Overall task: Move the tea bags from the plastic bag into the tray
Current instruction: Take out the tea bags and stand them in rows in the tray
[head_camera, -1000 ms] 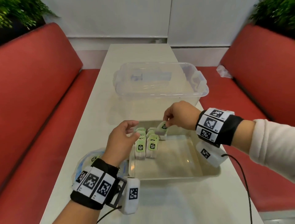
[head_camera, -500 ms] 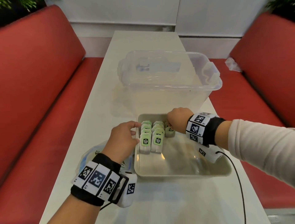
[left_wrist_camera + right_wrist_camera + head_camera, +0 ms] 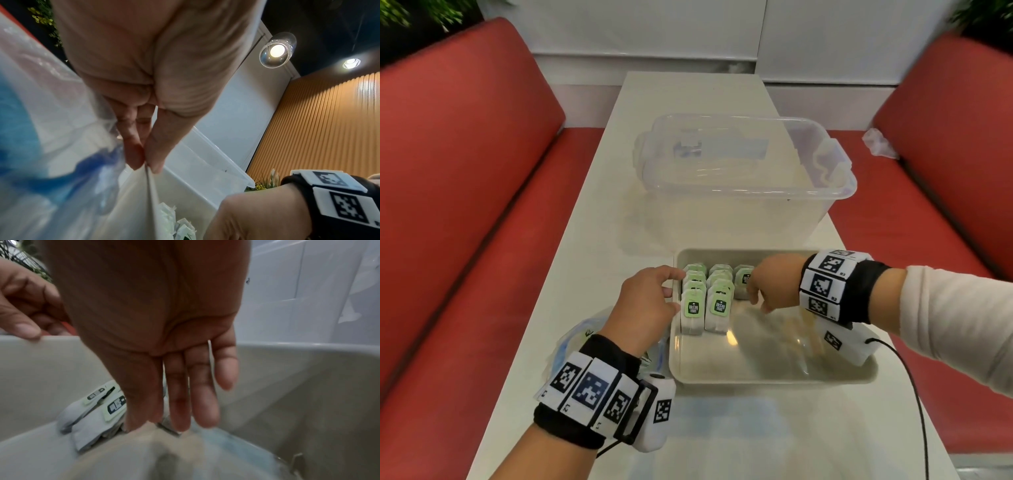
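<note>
The left hand (image 3: 650, 301) pinched the tray (image 3: 774, 375) rim between thumb and fingers — probably to keep it steady. The right hand (image 3: 770, 282) hung with straight, loose fingers beside the tea bags (image 3: 707, 298), which stood in neat rows inside. The plastic bag (image 3: 571, 346) lay left of the tray on the white worktop (image 3: 592, 246) — red benches (image 3: 458, 192) at both sides.

Head view looking down over the table (image 3: 592, 240), both wrist views close along fingers, all sharing the tray (image 3: 774, 377).
</note>
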